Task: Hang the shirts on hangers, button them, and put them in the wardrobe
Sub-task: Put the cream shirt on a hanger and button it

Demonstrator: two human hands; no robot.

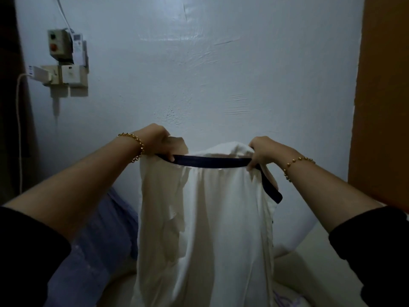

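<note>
I hold a white shirt (pixel 210 229) up in front of me by its top edge, which carries a dark navy band (pixel 212 162). My left hand (pixel 158 141) grips the left end of that edge, fingers curled over the navy band. At the right end, my right hand (pixel 261 152) pinches the band and white cloth together. The shirt hangs straight down between my arms and covers what lies behind it. No hanger shows.
A bluish-purple garment (pixel 99 244) lies on the pale bed surface (pixel 309 262) at lower left. The white wall (pixel 199 74) is close ahead, with a socket box and plugged charger (pixel 64 69) at upper left. A brown wooden panel (pixel 385 96) stands at right.
</note>
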